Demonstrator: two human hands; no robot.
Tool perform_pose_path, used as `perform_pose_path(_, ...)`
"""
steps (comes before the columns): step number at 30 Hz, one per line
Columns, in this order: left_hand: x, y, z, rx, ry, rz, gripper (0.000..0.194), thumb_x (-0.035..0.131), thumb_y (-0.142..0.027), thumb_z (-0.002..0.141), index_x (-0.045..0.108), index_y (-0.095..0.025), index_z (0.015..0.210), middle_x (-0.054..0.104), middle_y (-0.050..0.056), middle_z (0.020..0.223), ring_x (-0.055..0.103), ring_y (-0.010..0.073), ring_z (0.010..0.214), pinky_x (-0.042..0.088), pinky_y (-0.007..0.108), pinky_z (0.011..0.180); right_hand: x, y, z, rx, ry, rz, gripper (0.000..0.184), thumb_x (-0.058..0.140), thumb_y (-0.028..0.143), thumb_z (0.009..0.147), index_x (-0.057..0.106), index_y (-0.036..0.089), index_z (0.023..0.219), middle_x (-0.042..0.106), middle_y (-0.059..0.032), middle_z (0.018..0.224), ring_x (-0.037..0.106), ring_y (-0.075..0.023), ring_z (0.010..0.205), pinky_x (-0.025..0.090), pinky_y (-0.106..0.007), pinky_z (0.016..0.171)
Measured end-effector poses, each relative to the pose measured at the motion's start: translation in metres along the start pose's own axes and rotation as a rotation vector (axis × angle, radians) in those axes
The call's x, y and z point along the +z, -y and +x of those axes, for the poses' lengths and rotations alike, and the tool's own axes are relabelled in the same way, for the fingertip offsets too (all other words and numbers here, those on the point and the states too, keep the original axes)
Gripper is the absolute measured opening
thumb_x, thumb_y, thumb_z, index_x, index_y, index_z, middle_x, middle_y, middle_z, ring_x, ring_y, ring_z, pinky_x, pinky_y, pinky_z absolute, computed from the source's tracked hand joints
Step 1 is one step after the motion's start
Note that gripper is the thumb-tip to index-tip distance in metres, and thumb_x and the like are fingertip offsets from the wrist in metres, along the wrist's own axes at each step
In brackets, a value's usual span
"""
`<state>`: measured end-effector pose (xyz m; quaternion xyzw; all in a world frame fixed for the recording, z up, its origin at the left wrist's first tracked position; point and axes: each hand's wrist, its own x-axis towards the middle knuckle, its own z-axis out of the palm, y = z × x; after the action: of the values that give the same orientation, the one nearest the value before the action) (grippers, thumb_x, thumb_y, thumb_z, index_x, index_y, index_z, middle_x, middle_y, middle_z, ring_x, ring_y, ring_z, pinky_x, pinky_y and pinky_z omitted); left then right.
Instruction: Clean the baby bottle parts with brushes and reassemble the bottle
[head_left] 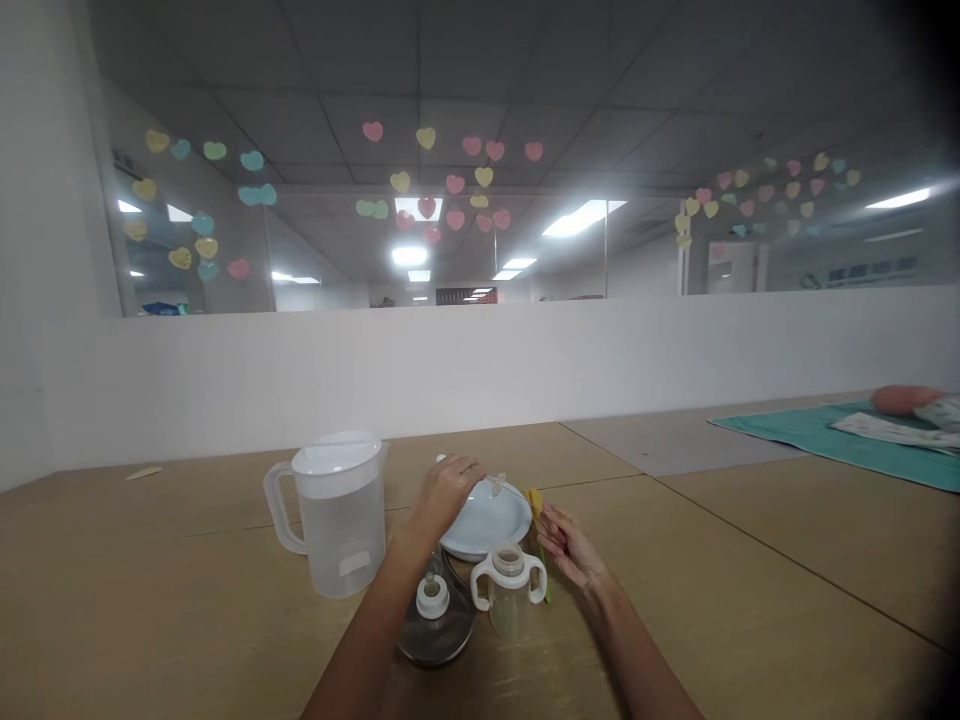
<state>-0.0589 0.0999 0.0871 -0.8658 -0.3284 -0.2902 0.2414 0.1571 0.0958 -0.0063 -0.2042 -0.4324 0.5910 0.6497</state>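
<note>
My left hand point(452, 488) is closed over the back of a white bowl point(484, 553), holding a thin, clear piece point(496, 484), perhaps a straw, whose end points right. My right hand point(568, 540) is at the bowl's right, fingers apart and slightly bent. Its fingertips are close to the yellow sponge head of a brush point(535, 503) with a green handle; whether they touch is unclear. Nearer to me stands an uncapped clear bottle with white side handles point(508, 575). Beside it, a bottle nipple with a white ring point(432, 594) sits on a dark round metal lid or tray point(436, 640).
A large translucent pitcher point(341, 530) with a white lid stands left of my left forearm. At the far right lies a teal cloth point(825, 440) with a doll-like limb and patterned fabric on it. A white wall point(480, 370) rises behind the wooden table point(720, 600).
</note>
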Motion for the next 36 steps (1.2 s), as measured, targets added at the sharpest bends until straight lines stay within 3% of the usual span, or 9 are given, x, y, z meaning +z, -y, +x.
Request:
perform_pose_path(10, -0.007, -0.0013, -0.0011, -0.058, 0.051, -0.029, 0.018, 0.047, -0.018, 0.09, 0.064, -0.02, 0.097, 0.063, 0.003, 0.106, 0.057, 0.0146, 0.094, 0.047, 0.03, 0.087, 0.0011, -0.0008, -0.0006, 0.014, 0.017, 0.002, 0.041, 0.08, 0.033, 0.061, 0.042, 0.018, 0.051, 0.029, 0.0098, 0.045, 0.012, -0.0019, 0.04, 0.011, -0.018, 0.033)
perform_pose_path(24, -0.006, 0.0019, -0.0018, -0.055, 0.014, -0.038, 0.016, 0.05, -0.016, 0.087, 0.065, -0.019, 0.093, 0.064, 0.005, 0.105, 0.058, 0.0149, 0.095, 0.048, 0.03, 0.086, -0.0013, -0.0011, -0.0016, 0.014, 0.029, 0.012, 0.043, 0.08, 0.034, 0.061, 0.041, 0.018, 0.051, 0.027, 0.0098, 0.046, 0.011, -0.002, 0.04, 0.012, -0.017, 0.033)
perform_pose_path(36, -0.0076, 0.0028, -0.0027, -0.156, 0.066, -0.111, 0.02, 0.047, -0.022, 0.09, 0.066, -0.02, 0.097, 0.065, 0.004, 0.105, 0.058, 0.016, 0.097, 0.047, 0.029, 0.086, -0.003, -0.0026, -0.0029, 0.028, 0.036, 0.004, 0.043, 0.079, 0.034, 0.062, 0.041, 0.018, 0.051, 0.024, 0.0099, 0.046, 0.011, -0.0022, 0.041, 0.013, -0.015, 0.032)
